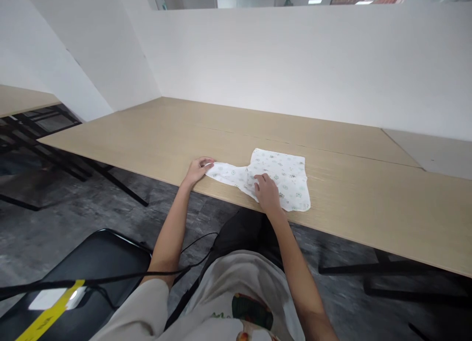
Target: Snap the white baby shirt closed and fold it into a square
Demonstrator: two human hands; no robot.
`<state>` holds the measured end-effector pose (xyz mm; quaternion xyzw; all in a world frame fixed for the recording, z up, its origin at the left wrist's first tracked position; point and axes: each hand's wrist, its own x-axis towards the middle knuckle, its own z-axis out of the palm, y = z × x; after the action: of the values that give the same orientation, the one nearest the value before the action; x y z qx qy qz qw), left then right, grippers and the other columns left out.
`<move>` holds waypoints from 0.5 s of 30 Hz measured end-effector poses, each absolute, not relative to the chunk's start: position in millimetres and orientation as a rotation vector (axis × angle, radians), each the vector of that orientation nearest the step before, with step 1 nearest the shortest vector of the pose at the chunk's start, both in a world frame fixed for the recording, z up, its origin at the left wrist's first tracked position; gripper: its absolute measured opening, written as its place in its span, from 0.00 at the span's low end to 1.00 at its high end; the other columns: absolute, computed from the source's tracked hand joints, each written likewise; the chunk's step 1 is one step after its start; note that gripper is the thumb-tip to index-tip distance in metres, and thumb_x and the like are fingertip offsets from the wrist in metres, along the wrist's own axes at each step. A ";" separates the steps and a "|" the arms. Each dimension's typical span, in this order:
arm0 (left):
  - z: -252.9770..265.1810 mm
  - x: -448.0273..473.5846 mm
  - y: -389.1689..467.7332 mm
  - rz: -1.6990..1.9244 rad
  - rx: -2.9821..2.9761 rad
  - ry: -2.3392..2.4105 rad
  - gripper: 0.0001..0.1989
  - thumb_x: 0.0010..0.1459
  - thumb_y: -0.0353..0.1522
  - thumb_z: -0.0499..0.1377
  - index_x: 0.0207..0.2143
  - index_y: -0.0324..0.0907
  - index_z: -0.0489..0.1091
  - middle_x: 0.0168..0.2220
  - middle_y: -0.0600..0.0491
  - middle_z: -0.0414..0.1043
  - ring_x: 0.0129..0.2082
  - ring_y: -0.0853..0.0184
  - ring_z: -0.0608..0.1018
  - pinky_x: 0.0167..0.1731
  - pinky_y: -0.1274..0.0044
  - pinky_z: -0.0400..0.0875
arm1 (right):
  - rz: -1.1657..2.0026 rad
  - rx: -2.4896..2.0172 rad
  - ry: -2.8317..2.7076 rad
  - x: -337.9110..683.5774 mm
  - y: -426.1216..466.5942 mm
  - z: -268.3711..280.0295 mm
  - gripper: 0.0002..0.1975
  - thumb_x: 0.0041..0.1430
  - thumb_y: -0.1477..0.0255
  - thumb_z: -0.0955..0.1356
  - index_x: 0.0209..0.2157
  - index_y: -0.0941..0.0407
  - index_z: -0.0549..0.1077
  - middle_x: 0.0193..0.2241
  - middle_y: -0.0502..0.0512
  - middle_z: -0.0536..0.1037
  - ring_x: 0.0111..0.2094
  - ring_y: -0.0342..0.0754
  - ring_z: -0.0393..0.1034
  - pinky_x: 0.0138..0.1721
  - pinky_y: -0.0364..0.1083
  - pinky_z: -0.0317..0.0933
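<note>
A small white baby shirt with a scattered fine print lies flat near the table's front edge, its one visible sleeve stretched out to the left. At the end of that sleeve, my left hand is closed, thumb and fingers gripping the cuff. My right hand rests on the body of the shirt close to where the sleeve joins. Its fingers are slightly bent and apart, touching the cloth. The part of the fabric beneath my right palm is hidden.
The shirt lies on a long wooden table that runs along a white wall. A black chair stands at the lower left, carrying a white device with a yellow strap. A black cable crosses over my left arm.
</note>
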<state>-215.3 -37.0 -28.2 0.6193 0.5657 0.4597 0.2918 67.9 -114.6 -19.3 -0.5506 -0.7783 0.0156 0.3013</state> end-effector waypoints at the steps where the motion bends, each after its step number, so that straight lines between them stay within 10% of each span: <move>1: -27.8 -214.8 -37.8 1.229 1.636 1.514 0.20 0.46 0.42 0.63 0.38 0.37 0.73 0.41 0.46 0.76 0.36 0.64 0.75 0.36 0.76 0.69 | 0.002 -1.414 -2.057 63.6 -124.7 -22.2 0.10 0.61 0.79 0.61 0.40 0.57 0.71 0.37 0.60 0.72 0.37 0.53 0.67 0.40 0.49 0.60; 8: -9.3 -185.3 -29.7 1.488 1.495 1.507 0.19 0.45 0.31 0.61 0.42 0.37 0.71 0.35 0.49 0.74 0.27 0.70 0.71 0.26 0.80 0.65 | 0.148 -1.023 -2.078 24.1 -243.9 -69.8 0.11 0.64 0.77 0.59 0.32 0.57 0.71 0.25 0.53 0.73 0.27 0.47 0.67 0.31 0.45 0.58; 15: 32.9 -56.7 -30.1 1.556 2.041 1.134 0.14 0.50 0.24 0.55 0.40 0.40 0.72 0.42 0.50 0.70 0.40 0.68 0.72 0.42 0.76 0.68 | 0.234 -0.998 -2.416 5.8 -285.1 -113.7 0.06 0.60 0.74 0.64 0.31 0.55 0.71 0.23 0.50 0.75 0.24 0.46 0.69 0.27 0.44 0.57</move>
<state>-56.7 -30.1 32.9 0.7173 0.3984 0.5467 0.1672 5.8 -285.1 -113.7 -0.3675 -0.8900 0.0862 0.2557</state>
